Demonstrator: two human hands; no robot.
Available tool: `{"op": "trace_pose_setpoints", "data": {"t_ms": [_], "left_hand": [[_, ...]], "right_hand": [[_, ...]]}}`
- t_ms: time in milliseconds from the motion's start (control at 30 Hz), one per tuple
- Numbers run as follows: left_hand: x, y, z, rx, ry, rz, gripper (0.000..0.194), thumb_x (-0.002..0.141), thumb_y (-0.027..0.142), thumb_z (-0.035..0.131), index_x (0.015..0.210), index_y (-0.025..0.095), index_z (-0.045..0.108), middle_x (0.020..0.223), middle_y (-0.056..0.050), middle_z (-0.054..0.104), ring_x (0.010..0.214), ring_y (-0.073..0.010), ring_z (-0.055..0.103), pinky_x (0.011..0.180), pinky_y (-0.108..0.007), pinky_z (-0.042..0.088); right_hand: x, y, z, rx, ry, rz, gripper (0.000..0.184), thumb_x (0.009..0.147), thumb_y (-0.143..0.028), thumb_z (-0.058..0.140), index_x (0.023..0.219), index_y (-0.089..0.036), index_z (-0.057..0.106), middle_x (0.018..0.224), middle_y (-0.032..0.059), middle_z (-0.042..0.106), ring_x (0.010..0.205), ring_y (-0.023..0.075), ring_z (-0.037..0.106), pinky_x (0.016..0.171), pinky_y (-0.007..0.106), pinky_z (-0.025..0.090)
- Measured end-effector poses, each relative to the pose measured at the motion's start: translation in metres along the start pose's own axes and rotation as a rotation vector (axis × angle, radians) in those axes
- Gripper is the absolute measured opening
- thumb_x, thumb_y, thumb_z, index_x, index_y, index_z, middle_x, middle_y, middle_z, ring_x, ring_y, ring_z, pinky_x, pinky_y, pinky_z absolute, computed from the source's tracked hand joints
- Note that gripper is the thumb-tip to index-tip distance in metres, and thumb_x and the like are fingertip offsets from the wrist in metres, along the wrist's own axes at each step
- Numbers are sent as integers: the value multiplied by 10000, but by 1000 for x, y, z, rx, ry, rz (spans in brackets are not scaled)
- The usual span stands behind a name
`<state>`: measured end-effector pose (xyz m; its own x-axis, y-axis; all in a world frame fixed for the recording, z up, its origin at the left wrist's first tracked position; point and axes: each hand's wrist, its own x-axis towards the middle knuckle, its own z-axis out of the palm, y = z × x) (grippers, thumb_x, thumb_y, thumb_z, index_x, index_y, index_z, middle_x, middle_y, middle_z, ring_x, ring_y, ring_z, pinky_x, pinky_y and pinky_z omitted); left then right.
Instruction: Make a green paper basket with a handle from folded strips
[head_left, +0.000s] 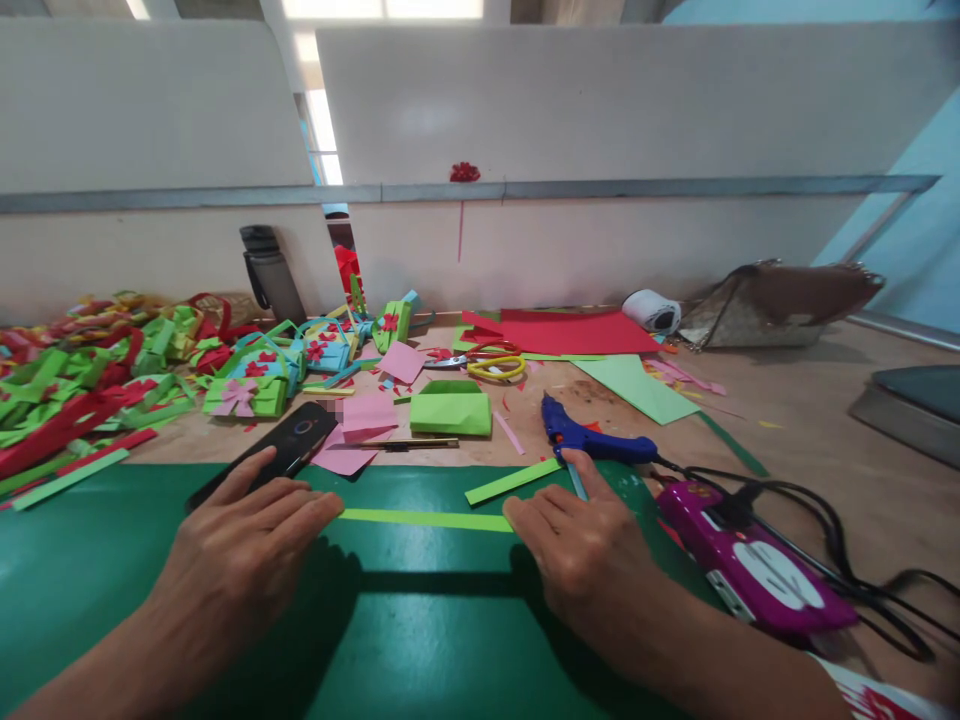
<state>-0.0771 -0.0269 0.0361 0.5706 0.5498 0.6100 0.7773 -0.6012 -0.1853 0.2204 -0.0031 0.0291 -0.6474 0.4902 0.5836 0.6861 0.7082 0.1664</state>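
My left hand (244,535) lies flat, fingers stretched, on the dark green cutting mat (420,640), its fingertips at the left end of a light green paper strip (424,519). My right hand (581,545) presses down at the strip's right end and grips a thin blue-handled tool (576,482), probably a craft knife; its tip is hidden. A second light green strip (512,481) lies slanted just above. A black phone (289,445) sits beyond my left hand.
A blue glue gun (592,440) and a purple device (757,570) with black cables lie at the right. Folded green paper (450,410), pink sheets (364,425), yellow scissors (491,365), red paper (570,332) and piles of paper crafts (112,380) fill the table behind.
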Motion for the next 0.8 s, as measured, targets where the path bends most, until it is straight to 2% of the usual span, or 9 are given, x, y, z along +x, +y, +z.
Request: {"op": "trace_pose_setpoints", "data": {"t_ms": [100, 233, 333, 433, 500, 567, 667, 800], "left_hand": [[-3, -3, 2, 8, 6, -52, 242, 810, 84, 440, 928, 190, 623, 795, -13, 707, 746, -189, 656, 1005, -449, 336], [-10, -5, 1, 13, -50, -118, 283, 822, 98, 415, 954, 191, 647, 815, -39, 716, 775, -222, 656, 991, -496, 348], [-15, -8, -2, 56, -84, -112, 284, 820, 111, 429, 998, 191, 636, 844, -57, 721, 800, -240, 661, 984, -502, 362], [-13, -5, -8, 132, -76, -168, 354, 810, 115, 443, 1122, 203, 584, 1035, -83, 692, 982, -287, 619, 971, -494, 384], [-7, 3, -12, 89, -78, -223, 427, 824, 141, 457, 1243, 213, 494, 1182, -90, 623, 1126, -295, 534, 999, -473, 367], [3, 15, -13, -52, -173, -207, 485, 846, 236, 491, 1320, 194, 399, 1273, -103, 553, 1194, -277, 471, 1017, -424, 360], [18, 32, -5, -199, -285, -168, 588, 807, 362, 594, 1318, 154, 390, 1267, -125, 557, 1151, -280, 500, 961, -396, 407], [28, 42, 16, -372, -447, -219, 466, 826, 240, 569, 1280, 196, 473, 1058, -84, 675, 921, -251, 608, 822, -377, 456]], "right_hand": [[-2, 3, 2, -18, -20, -5, 366, 800, 44, 298, 777, -123, 623, 576, 22, 574, 547, 169, 478, 926, 487, 310], [-4, 5, 2, -83, -50, -57, 397, 780, 55, 309, 979, -57, 634, 674, 65, 639, 621, 197, 548, 924, 518, 317], [-4, 4, 0, -121, -49, -85, 411, 782, 61, 305, 1007, -26, 639, 662, 77, 642, 603, 202, 562, 899, 533, 348], [-3, 2, -4, -129, -35, -106, 397, 812, 54, 305, 1022, 0, 638, 643, 84, 640, 592, 204, 576, 885, 550, 369], [-2, 1, -6, -114, -24, -129, 378, 831, 46, 316, 1052, 24, 621, 674, 102, 651, 634, 217, 599, 882, 559, 373], [-2, -1, -6, -87, -14, -151, 357, 844, 41, 329, 1078, 46, 599, 732, 127, 667, 694, 231, 617, 885, 556, 374], [-2, -1, -5, -61, -15, -166, 344, 857, 33, 335, 1106, 64, 570, 792, 148, 678, 742, 242, 622, 891, 556, 367], [-3, 1, -1, -26, -44, -163, 346, 870, 20, 322, 1135, 63, 540, 808, 150, 679, 742, 236, 619, 908, 575, 341]]}}
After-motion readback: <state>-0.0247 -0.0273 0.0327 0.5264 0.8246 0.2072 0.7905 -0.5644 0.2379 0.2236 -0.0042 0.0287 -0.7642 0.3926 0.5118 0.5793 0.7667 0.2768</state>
